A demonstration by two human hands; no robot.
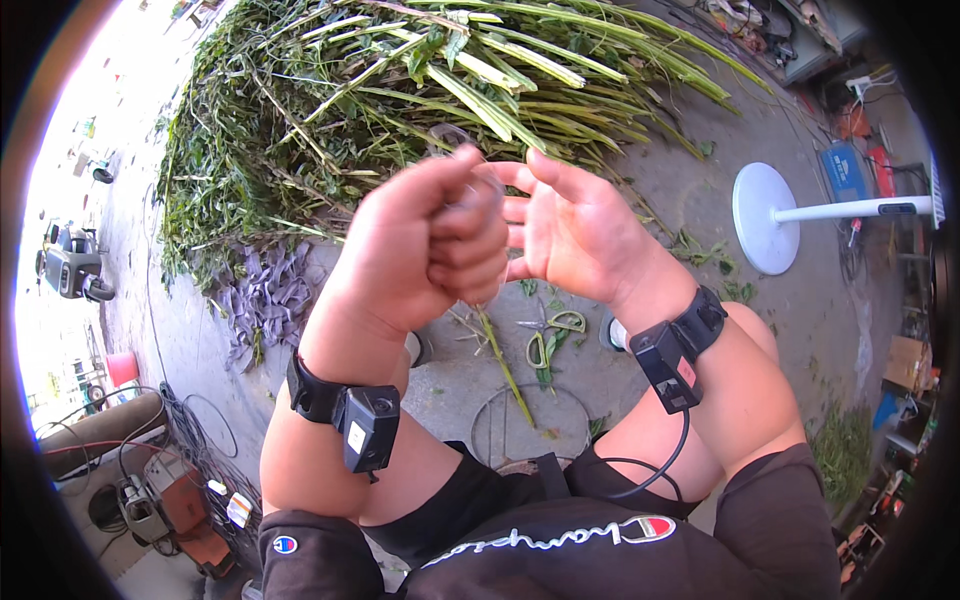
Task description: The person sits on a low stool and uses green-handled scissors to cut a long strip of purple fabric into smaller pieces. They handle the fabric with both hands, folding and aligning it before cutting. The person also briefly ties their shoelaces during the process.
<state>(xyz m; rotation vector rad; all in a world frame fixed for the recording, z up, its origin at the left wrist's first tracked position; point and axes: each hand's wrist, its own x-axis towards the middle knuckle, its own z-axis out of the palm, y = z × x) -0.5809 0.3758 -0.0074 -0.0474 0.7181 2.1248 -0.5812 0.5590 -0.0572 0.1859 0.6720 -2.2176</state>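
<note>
At the far left, a dark scooter (72,265) stands on the grey floor (220,345), a pink tub (122,368) near it and an orange-and-grey machine (178,492) among cables lower down; next, purple strips (268,300) lie in a heap at the lower edge of a large pile of leafy green stalks (400,110), which spreads across the floor just beyond the hands, cut ends mostly toward the right; the left hand (430,235), blurred, is raised with its fingers curled into the palm, and whether it grips anything cannot be told; below it, a lone stalk (506,368) lies slanting on the floor, and scissors (538,350) with green handles lie to its right; the right hand (575,232) is raised beside the left, fingers loosely spread and palm facing it; farther right are a white round base with a pole (764,218) and a blue case (844,172).
</note>
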